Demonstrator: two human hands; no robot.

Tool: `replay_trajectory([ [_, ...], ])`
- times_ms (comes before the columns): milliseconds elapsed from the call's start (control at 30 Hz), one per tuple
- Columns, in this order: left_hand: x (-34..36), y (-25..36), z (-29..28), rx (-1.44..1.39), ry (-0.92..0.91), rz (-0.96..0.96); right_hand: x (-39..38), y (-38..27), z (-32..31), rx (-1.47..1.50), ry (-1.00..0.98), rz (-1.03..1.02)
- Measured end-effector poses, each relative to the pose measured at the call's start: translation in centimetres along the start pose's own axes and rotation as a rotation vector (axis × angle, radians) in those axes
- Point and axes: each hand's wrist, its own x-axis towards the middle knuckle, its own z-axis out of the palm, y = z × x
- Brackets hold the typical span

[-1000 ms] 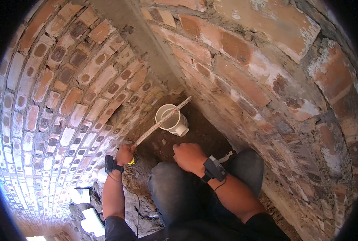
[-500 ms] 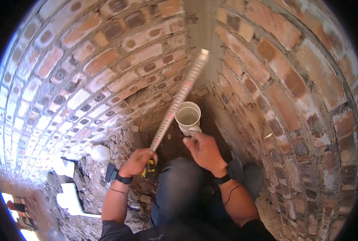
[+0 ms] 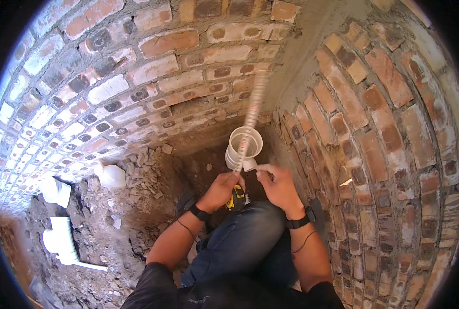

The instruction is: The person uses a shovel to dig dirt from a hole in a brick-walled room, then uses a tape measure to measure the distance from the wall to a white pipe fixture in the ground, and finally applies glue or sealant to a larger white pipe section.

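Note:
My left hand [image 3: 223, 189] is closed on a tape measure, pinching its pulled-out blade [image 3: 254, 105] near the yellow and black case [image 3: 236, 198], which hangs just beside the fingers. The blade runs away from me across the mouth of a white plastic pipe fitting [image 3: 231, 158] and up toward the wall corner; its far part is blurred. That fitting stands upright in the dug-out corner, with a short side branch facing me. My right hand [image 3: 280, 189] is beside the branch, thumb and forefinger bent and slightly apart, with nothing visible between them. Whether a fingertip touches the branch I cannot tell.
Brick walls [image 3: 157, 69] rise on the left and right and meet at a mortared corner [image 3: 304, 67]. Rubble and soil [image 3: 136, 206] lie to the left, with several loose white pipe fittings [image 3: 62, 234] on them. My knee [image 3: 239, 237] is close below the hands.
My left hand has moved right and forward with the tape measure. Its blade now crosses the fitting's mouth instead of passing left of it. The view has shifted as well.

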Motion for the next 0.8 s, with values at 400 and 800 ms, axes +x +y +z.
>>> replay_trajectory([
  [400, -3.1, 0.5, 8.7, -0.812, -0.019, -0.408, -4.3, 0.5, -3.1, -0.109, 0.049, 0.083],
  [800, 3.5, -4.1, 11.4, -0.775, 0.312, -0.473, -5.7, 2.3, -4.3, -0.029, 0.13, 0.126],
])
